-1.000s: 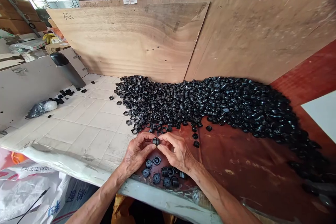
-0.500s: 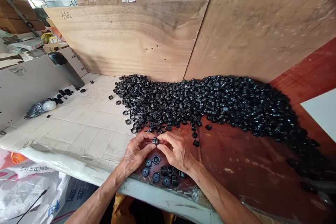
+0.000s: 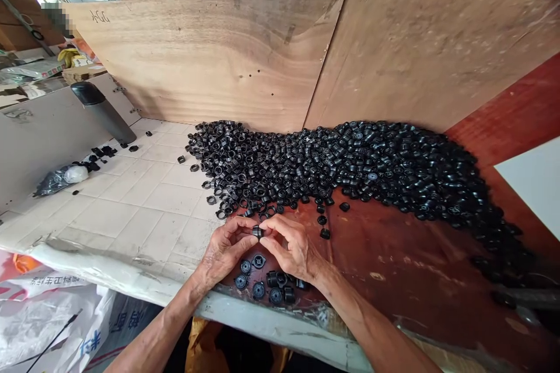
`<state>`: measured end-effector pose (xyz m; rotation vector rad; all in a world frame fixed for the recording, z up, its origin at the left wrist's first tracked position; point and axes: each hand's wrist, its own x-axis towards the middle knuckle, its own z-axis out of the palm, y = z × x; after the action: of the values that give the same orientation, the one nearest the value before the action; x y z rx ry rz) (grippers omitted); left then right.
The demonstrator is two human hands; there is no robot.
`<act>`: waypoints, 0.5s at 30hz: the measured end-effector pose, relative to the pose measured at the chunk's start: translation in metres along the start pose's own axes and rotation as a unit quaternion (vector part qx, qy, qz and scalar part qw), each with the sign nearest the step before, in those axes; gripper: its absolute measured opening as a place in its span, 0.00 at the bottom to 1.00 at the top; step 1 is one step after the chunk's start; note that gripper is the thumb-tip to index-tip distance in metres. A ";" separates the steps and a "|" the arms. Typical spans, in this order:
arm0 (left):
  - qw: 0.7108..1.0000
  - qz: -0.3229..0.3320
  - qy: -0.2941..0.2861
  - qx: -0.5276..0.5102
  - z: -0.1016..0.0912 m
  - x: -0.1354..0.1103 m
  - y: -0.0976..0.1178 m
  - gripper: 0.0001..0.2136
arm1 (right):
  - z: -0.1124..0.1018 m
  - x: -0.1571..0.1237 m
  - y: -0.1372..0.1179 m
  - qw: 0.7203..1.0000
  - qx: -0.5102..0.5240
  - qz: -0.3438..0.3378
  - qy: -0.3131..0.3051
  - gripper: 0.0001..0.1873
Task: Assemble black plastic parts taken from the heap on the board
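Note:
Between the fingertips of my left hand (image 3: 226, 247) and my right hand (image 3: 292, 246) is a small round black plastic part (image 3: 257, 232). Both hands are closed on it, thumbs and forefingers pinching from either side. The fingers cover some of it, so I cannot tell if it is one piece or two fitted together. Just below my hands, several black round caps (image 3: 258, 289) lie on the red-brown surface, some face up and some on their sides. Beyond my fingers spreads a big heap of black plastic parts (image 3: 306, 166), with open rings (image 3: 224, 211) at its left front.
A tall plywood board (image 3: 219, 58) stands behind the heap. On the pale left side of the table (image 3: 144, 204) are a dark grey flask (image 3: 105, 113) and a clear bag with black pieces (image 3: 56, 179). White sacks (image 3: 48, 315) lie below the table's front edge.
The view has shifted slightly, so everything sits a little higher and further left. My hands keep their pinch on the black part, with only slight finger movement.

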<state>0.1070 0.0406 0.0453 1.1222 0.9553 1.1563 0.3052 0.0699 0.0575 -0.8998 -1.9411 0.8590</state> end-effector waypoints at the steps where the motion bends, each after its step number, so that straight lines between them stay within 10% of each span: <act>1: 1.000 0.007 -0.003 0.012 0.000 0.000 0.000 0.11 | 0.001 0.000 0.000 1.000 0.007 0.003 -0.003 0.03; 9: 0.946 0.177 0.015 0.270 -0.009 0.000 -0.010 0.07 | 0.006 0.001 -0.001 0.971 0.078 0.225 -0.038 0.07; 15: 0.984 0.092 0.007 0.150 -0.007 0.000 -0.015 0.09 | 0.002 0.001 -0.006 0.995 0.043 0.092 0.010 0.06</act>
<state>0.1032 0.0416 0.0295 1.4717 1.0792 1.1955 0.3016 0.0672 0.0618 -1.0430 -1.8106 1.0277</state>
